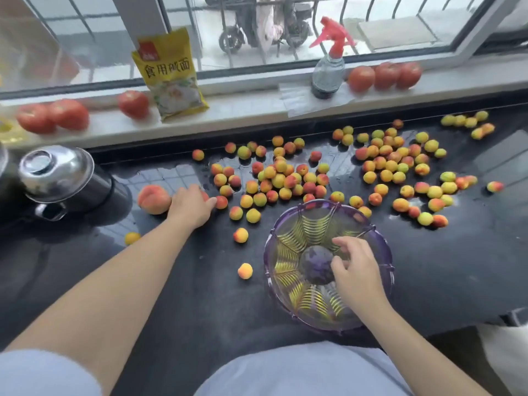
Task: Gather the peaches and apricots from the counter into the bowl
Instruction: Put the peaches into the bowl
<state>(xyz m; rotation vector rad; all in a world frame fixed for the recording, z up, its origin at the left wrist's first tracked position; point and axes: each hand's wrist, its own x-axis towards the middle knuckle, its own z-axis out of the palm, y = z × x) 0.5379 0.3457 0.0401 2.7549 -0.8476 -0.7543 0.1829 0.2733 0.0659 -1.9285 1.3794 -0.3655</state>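
A purple see-through slotted bowl (285,281) stands on the dark counter (185,295) in front of me, with no fruit visible inside. My right hand (354,270) hovers inside it, fingers loosely spread, holding nothing. My left hand (191,204) reaches far left and curls over a reddish fruit that is mostly hidden under the palm. A large peach (154,199) touches that hand on its left. Several small apricots (285,178) lie in a heap behind the bowl, and another heap of apricots (394,164) lies to the right. Loose single apricots (245,270) sit left of the bowl.
A steel pot with a lid (57,175) stands at the far left. On the window sill are tomatoes (68,114), a yellow bag (171,75), a spray bottle (328,67) and more tomatoes (385,75). Water patches shine on the counter.
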